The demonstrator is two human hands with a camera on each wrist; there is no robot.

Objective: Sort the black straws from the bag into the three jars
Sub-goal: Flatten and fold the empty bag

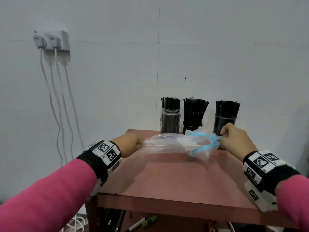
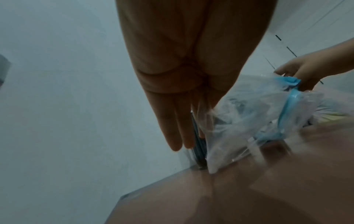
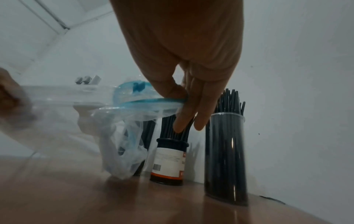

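**Straws stood in three jars while both hands held the bag**

Straws, black, filled all three jars at the centre right of the head view, against the wall (image 1: 217, 47) that took up the upper part of the frame. Below it the reddish-brown table (image 1: 175, 178) filled the lower middle, its far edge carrying the jars. Pink sleeves (image 1: 41, 198) came in from the lower left and lower right corners, each ending in a black wristband with white coded tags.

Stretched across the middle of the frame, above the tabletop, hung the clear bag (image 1: 167, 143) with its blue zip strip (image 1: 202, 148) bunched toward the right. Whether any straws lay inside it could not be told. The left hand (image 1: 130, 144) was clenched on the bag's left end, at centre left. The right hand (image 1: 237, 139), at centre right, pinched the blue strip between thumb and fingers.

Behind the bag stood the left jar (image 1: 170, 119), clear; the middle jar (image 1: 192, 126), dark with a white label in the right wrist view; and the right jar (image 1: 224, 123), clear, all packed with upright black straws (image 1: 194, 109).

At the upper left a white wall socket (image 1: 55, 41) held two plugs, their cables (image 1: 56, 106) hanging down. Markers (image 1: 143, 221) lay on the shelf under the table, at the bottom edge.
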